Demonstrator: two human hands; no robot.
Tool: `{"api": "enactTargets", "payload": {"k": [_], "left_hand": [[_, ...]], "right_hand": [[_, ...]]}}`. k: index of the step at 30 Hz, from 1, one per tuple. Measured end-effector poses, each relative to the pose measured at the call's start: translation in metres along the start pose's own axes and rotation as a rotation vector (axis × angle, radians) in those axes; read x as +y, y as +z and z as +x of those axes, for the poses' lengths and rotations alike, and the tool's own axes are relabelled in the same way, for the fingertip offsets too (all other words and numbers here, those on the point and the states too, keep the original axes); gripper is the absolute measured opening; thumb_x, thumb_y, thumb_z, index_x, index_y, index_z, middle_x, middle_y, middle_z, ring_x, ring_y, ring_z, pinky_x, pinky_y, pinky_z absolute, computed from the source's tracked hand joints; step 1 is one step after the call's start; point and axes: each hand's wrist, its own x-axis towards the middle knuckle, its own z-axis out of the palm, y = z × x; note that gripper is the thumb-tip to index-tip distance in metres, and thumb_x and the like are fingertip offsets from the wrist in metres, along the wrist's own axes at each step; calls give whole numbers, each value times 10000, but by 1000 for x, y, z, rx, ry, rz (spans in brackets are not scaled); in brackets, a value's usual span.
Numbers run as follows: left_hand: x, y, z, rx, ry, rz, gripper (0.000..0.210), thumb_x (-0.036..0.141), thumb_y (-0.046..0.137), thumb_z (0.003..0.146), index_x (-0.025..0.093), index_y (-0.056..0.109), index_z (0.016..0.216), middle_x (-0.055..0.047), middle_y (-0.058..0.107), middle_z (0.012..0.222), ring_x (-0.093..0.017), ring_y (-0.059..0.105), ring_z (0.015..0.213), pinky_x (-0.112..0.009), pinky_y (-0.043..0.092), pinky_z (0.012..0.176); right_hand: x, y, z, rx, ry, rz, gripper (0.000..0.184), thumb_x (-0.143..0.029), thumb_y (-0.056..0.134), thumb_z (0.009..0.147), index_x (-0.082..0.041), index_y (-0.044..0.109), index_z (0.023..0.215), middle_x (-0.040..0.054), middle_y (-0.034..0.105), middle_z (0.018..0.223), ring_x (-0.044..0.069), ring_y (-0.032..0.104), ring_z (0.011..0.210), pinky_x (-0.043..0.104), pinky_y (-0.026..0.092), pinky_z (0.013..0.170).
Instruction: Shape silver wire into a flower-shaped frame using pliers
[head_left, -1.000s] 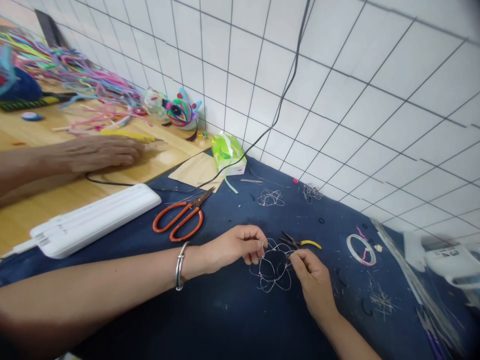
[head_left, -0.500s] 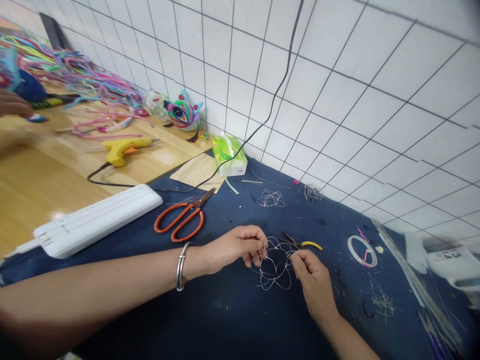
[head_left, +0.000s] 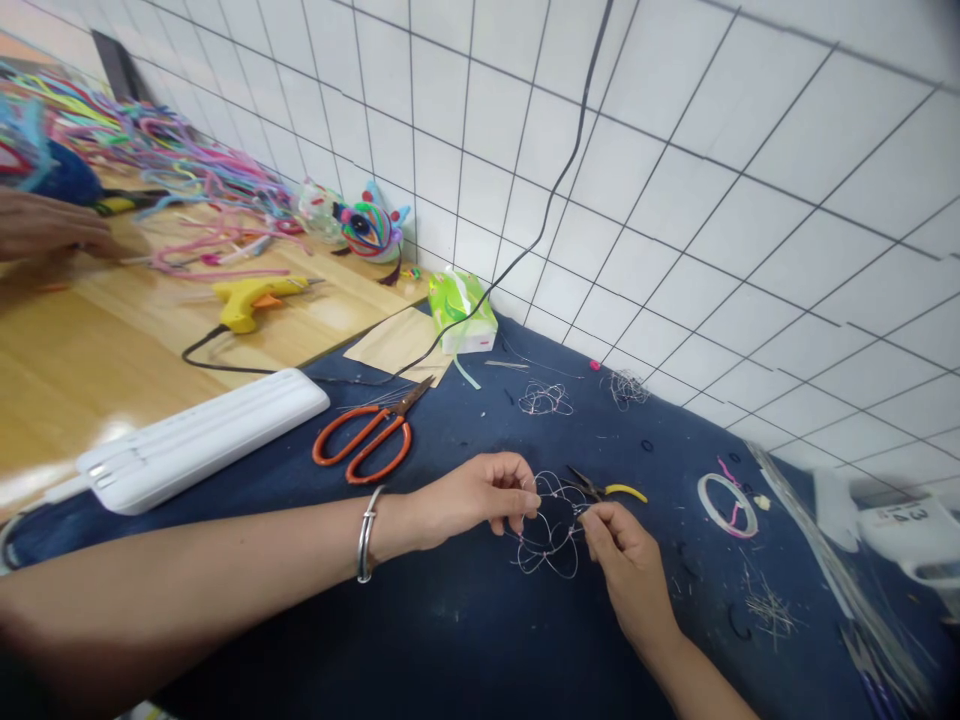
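Note:
Between my hands hangs a flower-shaped wire frame [head_left: 546, 552] of thin looped wire with small pinkish joints. My left hand [head_left: 491, 493], with a silver bangle on the wrist, pinches its left side between thumb and fingers. On the opposite side, my right hand [head_left: 621, 545] is closed on the frame's right edge, fingertips together. Just behind the frame lie yellow-handled pliers [head_left: 604, 488], partly hidden by it and the right hand. Orange-handled scissors [head_left: 367, 437] rest on the dark blue mat [head_left: 450, 620], beyond my left forearm.
Farther back lie looped wire pieces [head_left: 546, 398] and a wire tangle [head_left: 627, 388]. A tissue pack [head_left: 463, 310], white power strip [head_left: 202, 440] and yellow glue gun [head_left: 251, 300] stand left. At right are a wire coil [head_left: 727, 505] and wire offcuts [head_left: 771, 608]. Another person's hand [head_left: 52, 225] is far left.
The wire frame has tilted slightly in my hands, its lower loops shifting a little. The other person's hand at far left has moved rightward over the wooden table.

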Motion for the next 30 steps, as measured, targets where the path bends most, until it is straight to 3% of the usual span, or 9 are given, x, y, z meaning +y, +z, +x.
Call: {"api": "enactTargets", "payload": {"k": [6, 19, 30], "left_hand": [[-6, -1, 1, 4, 4, 9, 170, 264, 608, 737, 159, 509, 827, 11, 559, 687, -104, 553, 616, -213, 419, 529], [-5, 0, 3, 35, -6, 35, 153, 230, 579, 750, 164, 515, 872, 1, 564, 768, -90, 522, 615, -215, 405, 538], [1, 4, 2, 42, -55, -18, 188, 291, 553, 780, 160, 537, 913, -18, 601, 783, -98, 528, 610, -227, 407, 543]], "right_hand": [[0, 1, 0, -14, 2, -18, 232, -379, 456, 854, -191, 515, 732, -43, 402, 592, 105, 383, 558, 219, 315, 540], [4, 1, 1, -46, -29, 76, 265, -369, 454, 858, -183, 504, 676, -43, 424, 563, 106, 407, 553, 227, 335, 568], [5, -1, 1, -66, 6, 168, 278, -373, 414, 877, -166, 585, 806, -36, 449, 550, 95, 410, 524, 209, 300, 488]]}}
